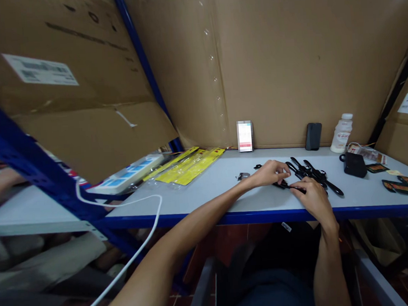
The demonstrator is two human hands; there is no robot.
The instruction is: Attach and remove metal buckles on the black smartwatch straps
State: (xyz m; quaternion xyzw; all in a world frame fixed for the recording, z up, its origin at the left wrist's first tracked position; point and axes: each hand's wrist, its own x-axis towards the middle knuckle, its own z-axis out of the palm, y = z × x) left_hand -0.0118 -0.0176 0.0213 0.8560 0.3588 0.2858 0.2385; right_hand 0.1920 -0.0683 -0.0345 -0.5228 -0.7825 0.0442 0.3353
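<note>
My right hand (311, 194) is closed on a slim black handle (299, 189) that points left toward my other hand. My left hand (270, 172) hovers at the far end of that piece, its fingers curled and pinched together; what lies between them is too small to make out. Just beyond both hands is a loose pile of black long-handled tools (332, 187), crossing one another; their exact kind is unclear. A small shiny metal piece (243, 175) lies left of my left hand, with a little black part (257, 166) close by.
Yellow cards in clear plastic sleeves (201, 167) and a white power strip (132, 174) lie left. A lit phone (245, 136), a dark phone (313, 136) and a bottle (341, 134) stand at the back. A black case (354, 165) and printed cards (405, 185) lie right. A white cable (156, 217) hangs over the edge.
</note>
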